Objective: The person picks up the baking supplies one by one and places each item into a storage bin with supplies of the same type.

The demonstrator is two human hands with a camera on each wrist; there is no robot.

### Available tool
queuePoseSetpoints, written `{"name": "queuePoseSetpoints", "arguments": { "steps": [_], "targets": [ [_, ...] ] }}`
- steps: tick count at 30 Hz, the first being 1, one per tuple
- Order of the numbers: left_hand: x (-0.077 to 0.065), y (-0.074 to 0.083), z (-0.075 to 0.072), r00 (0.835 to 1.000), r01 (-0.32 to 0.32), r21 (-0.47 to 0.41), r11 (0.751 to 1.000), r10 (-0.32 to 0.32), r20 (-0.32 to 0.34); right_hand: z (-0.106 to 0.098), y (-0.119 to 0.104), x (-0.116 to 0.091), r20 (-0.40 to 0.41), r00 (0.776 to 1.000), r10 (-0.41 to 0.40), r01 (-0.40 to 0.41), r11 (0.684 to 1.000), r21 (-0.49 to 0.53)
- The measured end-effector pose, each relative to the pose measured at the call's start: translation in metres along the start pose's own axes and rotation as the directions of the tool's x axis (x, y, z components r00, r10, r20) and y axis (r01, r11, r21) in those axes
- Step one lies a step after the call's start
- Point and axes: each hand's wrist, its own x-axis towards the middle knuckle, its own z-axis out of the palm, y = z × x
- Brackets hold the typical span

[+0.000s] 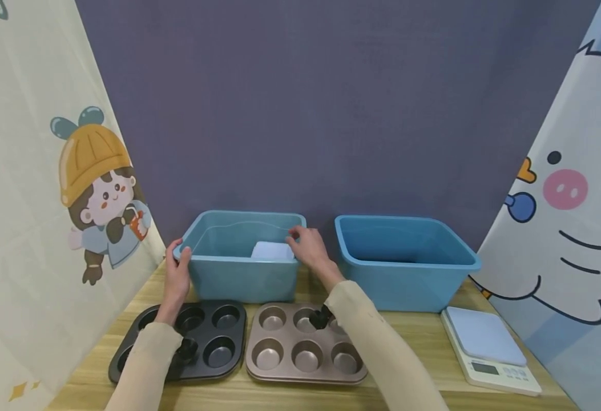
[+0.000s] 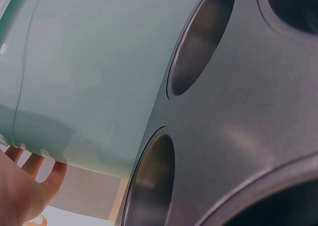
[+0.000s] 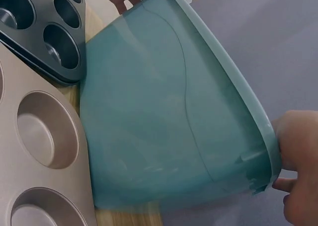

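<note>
A teal plastic bin stands at the back left of the table. My left hand grips its left end at the rim, thumb toward the front; in the left wrist view, fingers of this hand curl against the bin's side. At the opposite end my right hand holds the right rim with bent fingers, and the right wrist view shows this hand against the rim's edge. Inside the bin lies a white, round-cornered object; its lower part is hidden by the front wall.
In front of the bin lie a dark muffin tin and a bronze muffin tin, each partly under an arm. A blue bin stands to the right. A white kitchen scale sits at the table's right end.
</note>
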Motion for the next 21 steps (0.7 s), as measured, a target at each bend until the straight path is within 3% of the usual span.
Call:
{"name": "queuePoseSetpoints", "arguments": {
  "steps": [8, 16, 21],
  "targets": [
    [0.003, 0.000, -0.001, 1.000, 0.022, -0.031, 0.999, -0.022, 0.008, -0.004, 0.004, -0.003, -0.031, 1.000, -0.003, 0.006, 0.996, 0.086],
    [-0.001, 0.002, 0.000, 1.000, -0.008, -0.003, 1.000, 0.008, 0.000, -0.021, 0.008, -0.014, -0.061, 0.998, -0.022, 0.033, 0.983, 0.183],
    [0.000, 0.000, 0.001, 1.000, -0.020, -0.011, 1.000, 0.020, -0.011, -0.031, 0.010, -0.019, -0.069, 0.996, -0.059, 0.071, 0.981, 0.179]
  ]
}}
